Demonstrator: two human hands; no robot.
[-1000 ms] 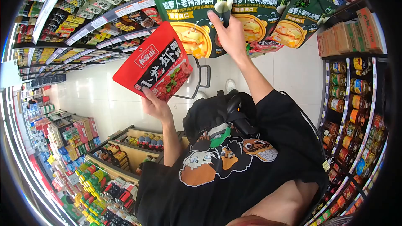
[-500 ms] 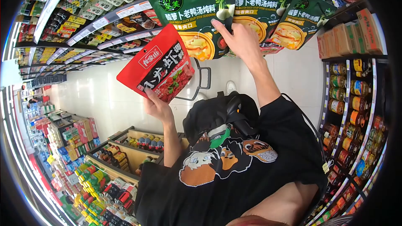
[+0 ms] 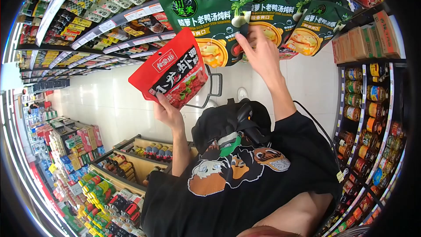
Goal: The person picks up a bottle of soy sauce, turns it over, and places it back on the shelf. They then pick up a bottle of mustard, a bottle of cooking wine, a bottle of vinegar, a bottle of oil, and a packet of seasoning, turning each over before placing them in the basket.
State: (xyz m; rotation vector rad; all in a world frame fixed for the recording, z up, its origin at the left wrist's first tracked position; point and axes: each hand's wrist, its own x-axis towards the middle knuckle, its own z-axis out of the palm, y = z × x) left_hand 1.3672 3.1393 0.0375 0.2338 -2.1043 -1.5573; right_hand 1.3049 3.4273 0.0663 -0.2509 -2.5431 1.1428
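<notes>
My left hand (image 3: 169, 113) is closed on the lower left corner of a red seasoning pouch (image 3: 175, 77), which is tilted with its printed front in view. Beside it hang several green soup-seasoning pouches along the top of the view. My right hand (image 3: 262, 55) is at the right edge of the nearest green pouch (image 3: 210, 22), its thumb against the front; its other fingers are partly hidden behind the pouch. Another green pouch (image 3: 280, 13) hangs just behind that hand.
Shelves of packets with price labels (image 3: 107, 25) run along the upper left. Cardboard boxes (image 3: 368, 39) sit above jar shelves (image 3: 375, 109) on the right. A wooden bottle rack (image 3: 140, 149) stands lower left. A dark basket handle (image 3: 215, 84) shows over the pale floor (image 3: 105, 101).
The green pouches and the red pouch have shifted slightly right and down in view. My right hand has moved slightly down and right, staying by the nearest green pouch's edge.
</notes>
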